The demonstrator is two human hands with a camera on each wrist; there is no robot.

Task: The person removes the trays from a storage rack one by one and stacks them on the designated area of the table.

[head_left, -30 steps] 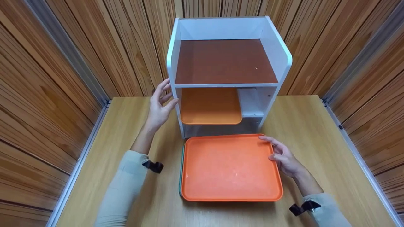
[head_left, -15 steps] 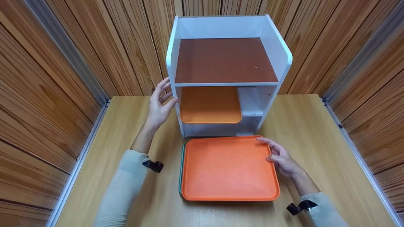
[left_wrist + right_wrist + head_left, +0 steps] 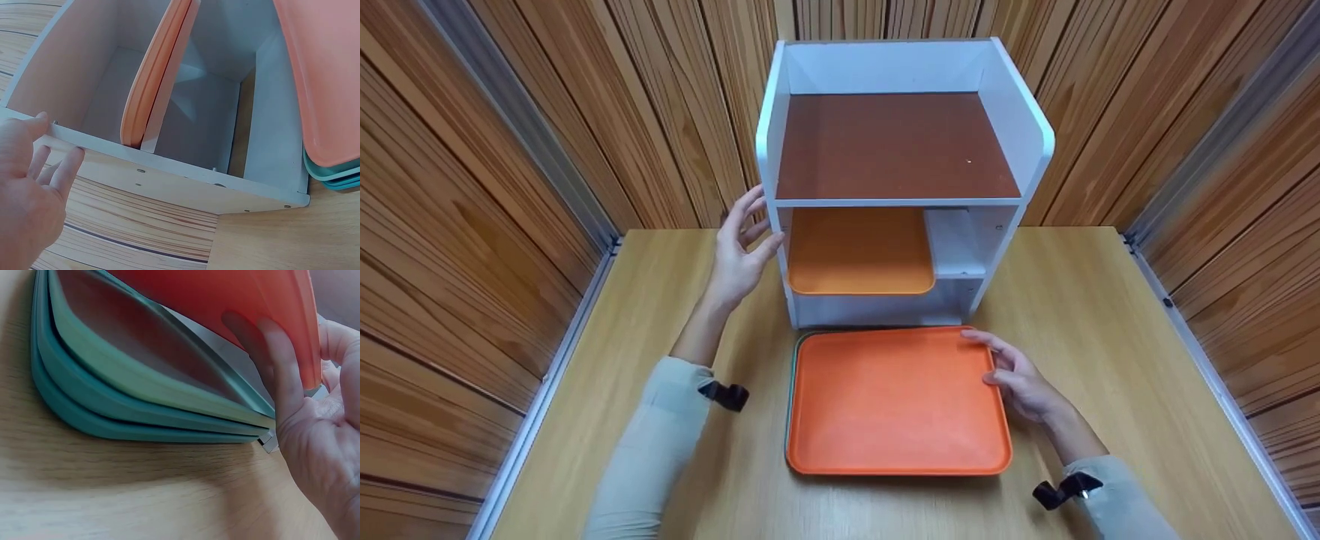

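Note:
An orange tray lies over a stack of green and teal trays before the shelf. My right hand grips its right edge near the far corner, thumb on top and fingers beneath. In the right wrist view the held side stands raised off the stack, with a gap between. My left hand holds the left side panel of the white shelf unit, thumb at the front edge, fingers on the outer face. On the middle shelf, toward the left, sit orange trays, their front ends jutting out in the head view.
The shelf's top is a brown board between raised white sides. Below the middle shelf is a low compartment. Everything stands on a wooden table, with wood-panelled walls at the back and both sides.
My right hand and the right end of the orange tray have moved left, and the tray's far edge has come slightly nearer. The left hand stays at the shelf side.

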